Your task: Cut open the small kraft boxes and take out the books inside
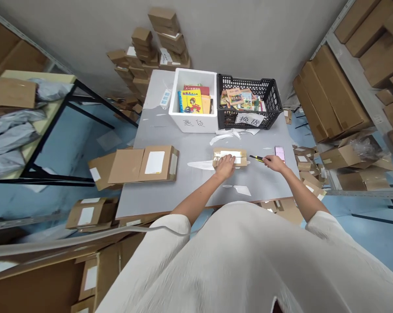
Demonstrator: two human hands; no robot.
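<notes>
Left hand (225,166) spreads flattened fingers over 1 labelled cardboard parcel (243,161); right hand (273,163) grips 1 slim yellow-and-black cutter (257,158).

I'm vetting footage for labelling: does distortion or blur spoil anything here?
Head view: wide-angle stretch makes the right-hand shelf frame lean and smears the grey plastic bags near the left edge; head view, centre: the knife is distinguishable, but the phone screen is unreadable.
</notes>
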